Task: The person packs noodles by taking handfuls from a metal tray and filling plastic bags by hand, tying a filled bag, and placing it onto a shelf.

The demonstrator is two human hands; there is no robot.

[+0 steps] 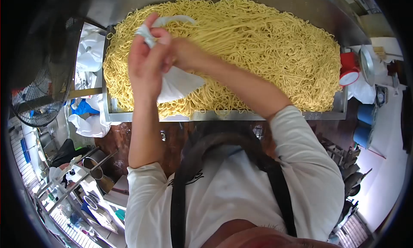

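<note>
A heap of yellow noodles (262, 63) fills a wide metal tray (258, 116) in front of me. Over its left part, my left hand (148, 60) is closed on the twisted top of a white plastic bag (178, 85). A pale strip of the bag runs around its fingers, and a loop stands out above the noodles. My right hand (186, 54) meets the left at the bag's neck, fingers curled in and partly hidden, blurred by motion. The bag's body hangs below both hands, bulging; its contents do not show.
A round fan (41, 88) stands left of the tray, beside white plastic bags (90, 52). At the right end are a red container (348, 69) and more white plastic. Blue containers (365, 125) stand lower right. A metal rack (73, 183) is at lower left.
</note>
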